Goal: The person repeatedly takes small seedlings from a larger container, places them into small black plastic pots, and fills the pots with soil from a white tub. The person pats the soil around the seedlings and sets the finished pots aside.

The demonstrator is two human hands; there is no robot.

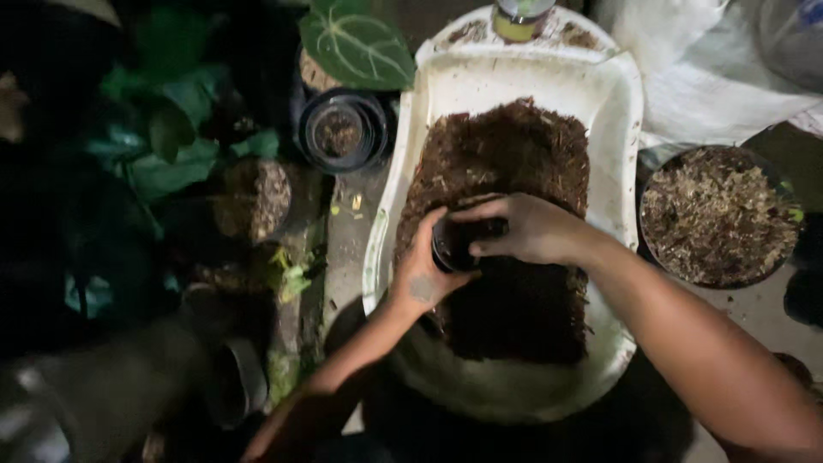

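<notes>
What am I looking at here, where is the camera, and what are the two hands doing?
This is one view from a camera worn on a person's head, looking down at their own bare hands; there is no machine. The left hand and right hand together hold a small black pot over a white tub filled with dark brown potting mix. To the right sits a round black pot of dry mix. To the left are an empty black pot and a large green leaf. The scene is dimly lit.
</notes>
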